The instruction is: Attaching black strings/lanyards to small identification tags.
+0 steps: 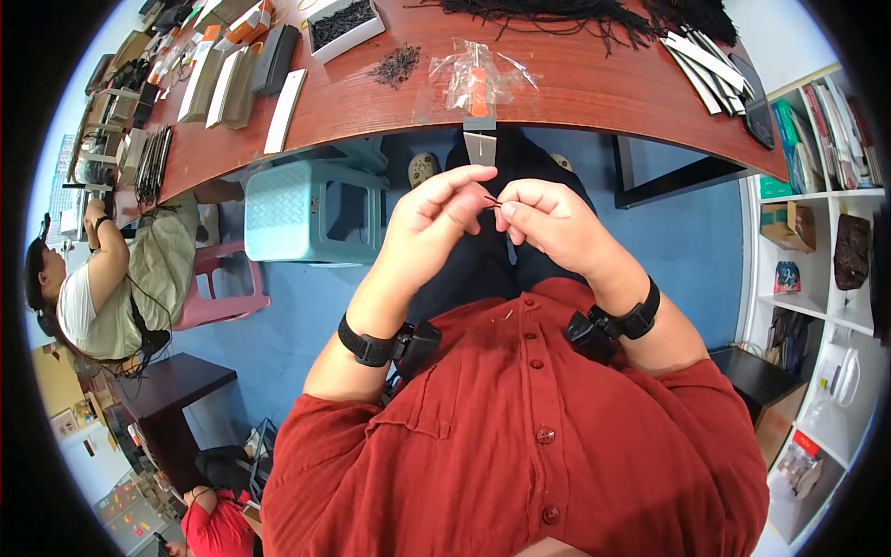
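Note:
My left hand (429,223) and my right hand (549,221) meet above my lap, just in front of the table edge. A short, thin dark piece (493,201), like a bit of cord, spans the small gap between my fingertips. My right thumb and fingers pinch one end of it. The left fingers are curled with the thumb against them at the other end. Just beyond my hands, a flat metal plate (481,148) sticks out over the table edge. Behind it an orange piece (479,91) is held down under crumpled clear tape (461,79).
On the red-brown table (575,102) lie loose black bits (397,65), a white box (320,48) of similar bits, black cords (548,11) and white strips (701,70). A light-blue stool (288,213) stands left. Another person (139,288) sits further left; shelves (826,306) stand right.

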`<action>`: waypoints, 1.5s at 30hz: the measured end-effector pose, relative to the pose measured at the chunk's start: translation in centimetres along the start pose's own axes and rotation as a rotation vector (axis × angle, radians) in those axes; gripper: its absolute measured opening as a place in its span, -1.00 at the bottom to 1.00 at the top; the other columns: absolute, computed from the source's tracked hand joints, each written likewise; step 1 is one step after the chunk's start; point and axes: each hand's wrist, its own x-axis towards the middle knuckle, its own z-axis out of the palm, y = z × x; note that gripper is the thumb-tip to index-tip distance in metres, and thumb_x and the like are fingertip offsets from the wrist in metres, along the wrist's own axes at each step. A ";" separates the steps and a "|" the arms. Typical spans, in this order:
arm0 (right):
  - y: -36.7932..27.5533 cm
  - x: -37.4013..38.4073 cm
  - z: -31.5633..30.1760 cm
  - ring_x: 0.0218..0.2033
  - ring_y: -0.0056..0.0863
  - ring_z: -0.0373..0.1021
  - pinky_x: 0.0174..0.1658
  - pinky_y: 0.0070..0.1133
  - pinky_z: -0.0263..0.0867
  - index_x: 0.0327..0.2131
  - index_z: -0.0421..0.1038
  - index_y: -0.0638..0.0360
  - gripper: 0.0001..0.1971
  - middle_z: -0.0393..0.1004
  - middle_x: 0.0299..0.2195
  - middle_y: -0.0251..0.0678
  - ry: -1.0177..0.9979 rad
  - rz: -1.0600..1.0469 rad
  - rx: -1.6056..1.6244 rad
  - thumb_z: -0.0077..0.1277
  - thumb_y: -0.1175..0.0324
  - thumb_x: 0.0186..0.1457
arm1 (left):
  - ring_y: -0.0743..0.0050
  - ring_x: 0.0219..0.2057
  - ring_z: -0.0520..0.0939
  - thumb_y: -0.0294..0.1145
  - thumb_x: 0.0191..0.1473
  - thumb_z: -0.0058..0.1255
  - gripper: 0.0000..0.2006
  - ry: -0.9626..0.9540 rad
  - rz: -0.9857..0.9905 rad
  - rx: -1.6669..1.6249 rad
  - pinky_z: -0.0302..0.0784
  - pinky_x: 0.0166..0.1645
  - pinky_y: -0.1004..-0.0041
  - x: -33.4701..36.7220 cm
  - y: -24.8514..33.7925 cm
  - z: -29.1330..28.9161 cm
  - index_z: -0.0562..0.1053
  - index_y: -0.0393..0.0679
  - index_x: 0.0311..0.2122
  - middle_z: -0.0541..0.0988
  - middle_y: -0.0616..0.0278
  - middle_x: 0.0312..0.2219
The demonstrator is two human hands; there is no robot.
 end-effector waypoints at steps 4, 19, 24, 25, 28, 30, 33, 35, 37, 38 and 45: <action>0.1 0.1 -0.4 -0.57 -0.81 0.17 -0.51 -0.77 0.07 -0.49 0.36 0.14 -0.81 0.29 -0.61 -0.54 -0.045 0.046 0.056 -0.16 0.32 0.16 | 0.45 -0.42 0.57 -0.58 -0.17 0.19 -0.77 0.039 0.421 0.525 0.47 -0.33 0.53 0.5 0.2 0.3 0.56 -0.21 -0.30 0.57 0.20 -0.48; -0.2 0.8 -0.6 -0.62 -0.77 0.13 -0.55 -0.73 0.07 -0.42 0.39 0.23 -0.97 0.26 -0.55 -0.47 0.316 -0.398 -0.411 -0.02 0.55 0.00 | 0.21 -0.43 0.57 -0.53 -0.02 0.04 -0.91 0.170 0.449 0.928 0.48 -0.30 0.39 4.3 3.8 -2.4 0.52 -0.22 -0.35 0.55 0.12 -0.50; -0.4 0.0 -1.6 -0.52 -0.66 0.20 -0.48 -0.66 0.15 -0.49 0.42 0.18 -0.93 0.27 -0.35 -0.39 0.296 -0.321 -0.458 0.07 0.51 -0.14 | 0.04 -0.30 0.54 -0.46 0.01 -0.09 -0.79 0.326 0.365 1.525 0.45 -0.18 0.27 12.0 6.0 -10.7 0.53 -0.14 -0.24 0.52 0.07 -0.37; -0.4 -0.1 -1.7 -0.48 -0.60 0.23 -0.44 -0.65 0.18 -0.48 0.42 0.18 -0.94 0.27 -0.38 -0.38 0.289 -0.387 -0.506 0.07 0.52 -0.13 | 0.04 -0.30 0.54 -0.45 0.02 -0.09 -0.78 0.308 0.305 1.568 0.45 -0.17 0.27 12.9 5.7 -11.6 0.53 -0.12 -0.23 0.51 0.07 -0.36; -0.5 -0.8 -1.8 -0.46 -0.58 0.24 -0.41 -0.64 0.19 -0.49 0.41 0.21 -0.94 0.26 -0.42 -0.37 0.225 -0.285 -0.414 0.07 0.53 -0.11 | 0.06 -0.30 0.54 -0.40 0.02 -0.07 -0.79 0.264 0.274 1.655 0.46 -0.18 0.29 14.4 4.7 -12.7 0.54 -0.08 -0.23 0.51 0.09 -0.37; -0.4 -0.9 -1.8 -0.46 -0.61 0.23 -0.41 -0.66 0.18 -0.49 0.39 0.23 -0.94 0.26 -0.42 -0.39 0.191 -0.272 -0.344 0.06 0.54 -0.10 | 0.07 -0.31 0.55 -0.36 0.03 -0.05 -0.80 0.275 0.277 1.683 0.46 -0.20 0.29 14.9 4.4 -12.9 0.54 -0.06 -0.24 0.51 0.11 -0.37; 0.2 -0.7 -1.8 -0.52 -0.71 0.17 -0.48 -0.70 0.10 -0.48 0.39 0.23 -0.95 0.25 -0.46 -0.45 0.202 -0.306 -0.254 0.05 0.56 -0.07 | 0.04 -0.33 0.55 -0.29 0.05 -0.05 -0.84 0.264 0.330 1.759 0.47 -0.23 0.22 15.4 4.3 -13.5 0.50 -0.11 -0.36 0.50 0.09 -0.39; 0.7 -0.4 -2.0 -0.56 -0.74 0.13 -0.51 -0.72 0.07 -0.48 0.39 0.21 -0.95 0.25 -0.47 -0.48 0.239 -0.351 -0.255 0.05 0.55 -0.07 | -0.03 -0.32 0.54 -0.29 0.06 -0.08 -0.83 0.274 0.350 1.768 0.46 -0.22 0.18 15.7 4.0 -13.9 0.45 -0.16 -0.37 0.49 0.02 -0.38; 1.0 -0.3 -2.1 -0.62 -0.80 0.07 -0.54 -0.74 0.02 -0.46 0.40 0.19 -0.96 0.24 -0.49 -0.51 0.327 -0.323 -0.252 0.06 0.52 -0.05 | -0.10 -0.32 0.53 -0.30 0.04 -0.09 -0.82 0.299 0.302 1.728 0.45 -0.23 0.15 15.9 4.0 -14.0 0.42 -0.20 -0.38 0.51 -0.04 -0.38; 1.1 -0.1 -2.1 -0.62 -0.80 0.07 -0.54 -0.75 0.02 -0.46 0.40 0.19 -0.96 0.24 -0.49 -0.52 0.343 -0.341 -0.172 0.06 0.52 -0.05 | -0.12 -0.33 0.53 -0.31 0.03 -0.09 -0.82 0.338 0.308 1.672 0.45 -0.23 0.14 15.6 4.2 -13.8 0.41 -0.22 -0.39 0.52 -0.05 -0.40; 0.6 -1.3 -0.6 -0.47 -0.79 0.18 -0.42 -0.81 0.12 -0.44 0.33 0.27 -0.93 0.21 -0.38 -0.44 0.409 -0.386 -0.138 -0.06 0.66 0.01 | 0.65 -0.45 0.55 -0.50 0.10 -0.02 -0.95 0.233 0.121 0.565 0.44 -0.35 0.64 6.0 4.0 -4.4 0.46 -0.23 -0.36 0.58 0.28 -0.44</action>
